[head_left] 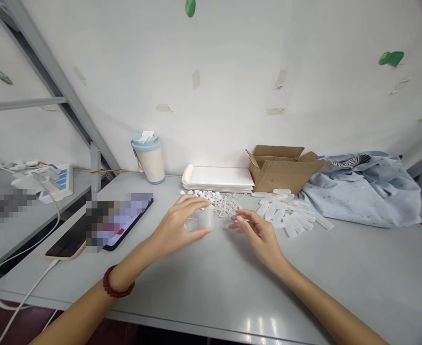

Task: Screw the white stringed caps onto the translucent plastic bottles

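The left forearm (85, 311) and right forearm (319, 304) slant inward over the desk's (196, 292) front edge. The left hand (171, 225) forms a wide C, thumb lowest; the right hand (264, 237) is loosely curled, palm turned inward.

My head-worn camera is facing forward and down from close above the worktop (204, 282), toward the white wall (232, 62) behind it.

Whitish plastic piece (206, 218), dark-red bracelet (118, 283), brown box (286, 175), cream cup (151, 164), blue-grey cloth (362, 197) (zebra stripes (353, 161) atop it)
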